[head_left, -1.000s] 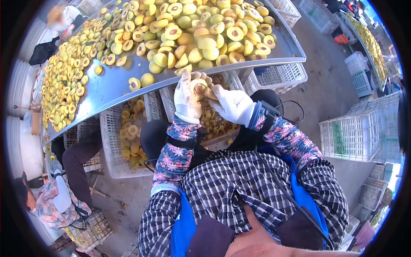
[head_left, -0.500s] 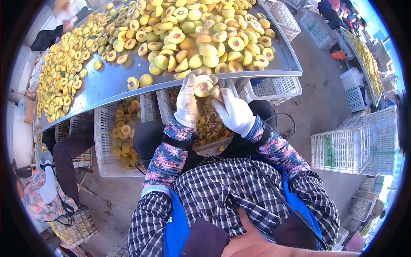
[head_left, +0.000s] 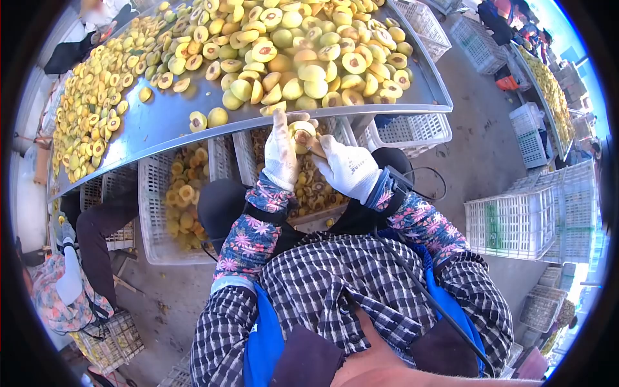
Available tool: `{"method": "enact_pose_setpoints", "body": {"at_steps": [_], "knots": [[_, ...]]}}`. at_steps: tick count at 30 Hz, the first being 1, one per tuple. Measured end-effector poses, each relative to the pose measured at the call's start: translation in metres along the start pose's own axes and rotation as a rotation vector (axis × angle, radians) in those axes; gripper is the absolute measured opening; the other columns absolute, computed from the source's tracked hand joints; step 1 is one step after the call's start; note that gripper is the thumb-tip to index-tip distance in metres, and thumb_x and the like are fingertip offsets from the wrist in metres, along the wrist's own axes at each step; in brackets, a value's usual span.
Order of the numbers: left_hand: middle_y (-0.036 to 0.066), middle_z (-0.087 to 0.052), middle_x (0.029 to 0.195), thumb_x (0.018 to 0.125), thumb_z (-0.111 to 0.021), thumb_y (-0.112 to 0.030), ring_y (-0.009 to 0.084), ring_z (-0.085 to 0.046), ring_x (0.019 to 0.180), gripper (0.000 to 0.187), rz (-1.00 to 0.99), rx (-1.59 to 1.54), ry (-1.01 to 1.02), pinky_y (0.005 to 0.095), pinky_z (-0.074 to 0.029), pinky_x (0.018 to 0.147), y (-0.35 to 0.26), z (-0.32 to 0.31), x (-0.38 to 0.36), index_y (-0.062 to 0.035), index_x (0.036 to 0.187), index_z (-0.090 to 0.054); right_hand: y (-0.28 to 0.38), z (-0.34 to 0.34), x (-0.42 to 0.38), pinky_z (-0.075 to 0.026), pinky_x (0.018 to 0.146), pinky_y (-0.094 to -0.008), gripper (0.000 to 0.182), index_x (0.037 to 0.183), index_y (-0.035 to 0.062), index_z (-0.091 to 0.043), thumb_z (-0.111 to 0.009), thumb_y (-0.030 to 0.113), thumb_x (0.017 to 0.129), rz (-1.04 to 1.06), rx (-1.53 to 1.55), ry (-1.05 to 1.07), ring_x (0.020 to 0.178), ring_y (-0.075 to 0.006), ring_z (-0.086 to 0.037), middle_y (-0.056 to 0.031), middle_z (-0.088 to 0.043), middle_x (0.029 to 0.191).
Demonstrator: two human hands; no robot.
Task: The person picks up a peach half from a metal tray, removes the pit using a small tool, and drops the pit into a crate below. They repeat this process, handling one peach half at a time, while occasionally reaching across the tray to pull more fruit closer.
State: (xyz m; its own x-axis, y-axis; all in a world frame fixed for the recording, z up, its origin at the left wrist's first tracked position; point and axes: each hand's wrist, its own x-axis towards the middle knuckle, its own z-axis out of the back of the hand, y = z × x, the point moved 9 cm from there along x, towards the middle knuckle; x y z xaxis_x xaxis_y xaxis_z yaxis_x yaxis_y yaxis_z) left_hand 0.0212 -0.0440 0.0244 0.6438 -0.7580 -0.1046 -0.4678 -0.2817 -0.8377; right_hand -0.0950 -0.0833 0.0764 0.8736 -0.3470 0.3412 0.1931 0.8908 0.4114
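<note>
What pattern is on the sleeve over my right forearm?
The right forearm sleeve has pink flowers on dark blue, best seen in the head view.

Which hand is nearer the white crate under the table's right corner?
Right. The right hand is apart from the white crate, a little to its left; the left hand, holding a fruit half, is farther left.

Tool: right hand is covering part of it.
Fruit pile: running past the top edge.
Left crate: table is hiding its far end.
Seated co-worker: left edge is cropping the head.
</note>
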Motion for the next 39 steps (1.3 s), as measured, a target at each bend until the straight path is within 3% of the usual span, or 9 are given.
{"method": "enact_pose_setpoints", "body": {"at_steps": [5,12,14,18,20,25,31,34,39], "knots": [[0.014,-0.067,0.086,0.097,-0.033,-0.060,0.0195,-0.065,0.079,0.065,0.037,0.171,0.014,0.0286,-0.053,0.075,0.012,0.007,0.006,-0.0004,0.099,-0.059,-0.011,-0.024,-0.007,-0.052,0.060,-0.0431,0.032,0.108,0.0033,-0.046,-0.061,0.023,0.088,-0.108,-0.075,0.237,0.070,-0.0366,-0.064,-0.0167,-0.064,0.083],[0.005,-0.064,0.075,0.097,-0.038,-0.058,0.0128,-0.058,0.066,0.060,0.204,0.422,0.052,0.0249,-0.045,0.059,0.029,0.017,0.014,-0.0026,0.105,-0.060,-0.018,-0.021,-0.015,-0.050,0.070,-0.0441,0.035,0.104,0.0008,-0.045,-0.051,0.033,0.094,0.020,0.389,0.084,0.084,-0.0415,-0.063,-0.0229,-0.064,0.091],[0.006,-0.064,0.077,0.097,-0.037,-0.058,0.0114,-0.057,0.064,0.060,0.115,0.526,0.104,0.0232,-0.046,0.057,0.026,0.015,0.018,-0.0034,0.111,-0.056,-0.035,-0.040,-0.021,-0.049,0.072,-0.0421,0.037,0.102,0.0002,-0.046,-0.049,0.036,0.095,-0.337,0.400,0.508,0.089,-0.0426,-0.062,-0.0257,-0.063,0.094],[0.012,-0.065,0.097,0.099,-0.035,-0.054,0.0149,-0.061,0.084,0.059,-0.069,0.596,0.282,0.0271,-0.050,0.075,-0.002,-0.011,0.007,-0.0023,0.124,-0.050,-0.037,-0.044,-0.038,-0.040,0.044,-0.0258,0.032,0.099,0.0048,-0.047,-0.050,0.036,0.096,-0.687,1.107,0.490,0.050,-0.0096,-0.048,-0.0017,-0.049,0.069],[0.014,-0.064,0.107,0.100,-0.031,-0.053,0.0204,-0.060,0.100,0.062,-0.261,0.577,0.333,0.0324,-0.046,0.091,-0.017,-0.029,-0.003,0.0007,0.122,-0.051,-0.039,-0.036,-0.041,-0.037,0.040,-0.0236,0.028,0.099,0.0070,-0.048,-0.051,0.034,0.096,-0.697,1.205,0.439,0.047,-0.0080,-0.045,0.0001,-0.047,0.068],[0.014,-0.064,0.103,0.098,-0.025,-0.060,0.0208,-0.061,0.096,0.071,-0.470,0.778,0.213,0.0309,-0.047,0.088,-0.008,-0.038,-0.010,0.0023,0.113,-0.056,-0.032,-0.035,-0.051,-0.044,0.051,-0.0261,0.033,0.101,0.0041,-0.048,-0.048,0.037,0.097,-0.739,1.233,0.400,0.056,-0.0117,-0.053,-0.0031,-0.052,0.071],[0.012,-0.067,0.090,0.095,-0.029,-0.064,0.0178,-0.064,0.079,0.076,0.106,0.433,0.266,0.0280,-0.052,0.073,0.042,-0.033,-0.004,0.0038,0.101,-0.062,-0.039,-0.015,-0.065,-0.048,0.068,-0.0332,0.038,0.100,0.0003,-0.048,-0.047,0.038,0.097,-0.435,0.492,0.290,0.075,-0.0201,-0.060,-0.0092,-0.060,0.079],[0.017,-0.066,0.092,0.095,-0.029,-0.065,0.0258,-0.065,0.080,0.072,0.310,0.198,0.227,0.0359,-0.055,0.075,0.061,-0.048,-0.019,0.0006,0.095,-0.059,-0.032,-0.026,-0.099,-0.040,0.044,-0.0267,0.029,0.097,0.0067,-0.050,-0.049,0.036,0.097,-0.829,1.311,0.493,0.048,-0.0120,-0.048,-0.0023,-0.052,0.067],[0.015,-0.062,0.089,0.094,-0.040,-0.062,0.0314,-0.065,0.081,0.059,0.392,-0.002,0.067,0.0430,-0.056,0.070,0.065,-0.055,-0.035,-0.0054,0.086,-0.054,-0.022,-0.028,-0.108,-0.027,0.035,-0.0222,0.028,0.093,0.0096,-0.052,-0.050,0.037,0.098,-0.953,1.648,0.510,0.039,-0.0071,-0.035,0.0025,-0.042,0.057]]}}
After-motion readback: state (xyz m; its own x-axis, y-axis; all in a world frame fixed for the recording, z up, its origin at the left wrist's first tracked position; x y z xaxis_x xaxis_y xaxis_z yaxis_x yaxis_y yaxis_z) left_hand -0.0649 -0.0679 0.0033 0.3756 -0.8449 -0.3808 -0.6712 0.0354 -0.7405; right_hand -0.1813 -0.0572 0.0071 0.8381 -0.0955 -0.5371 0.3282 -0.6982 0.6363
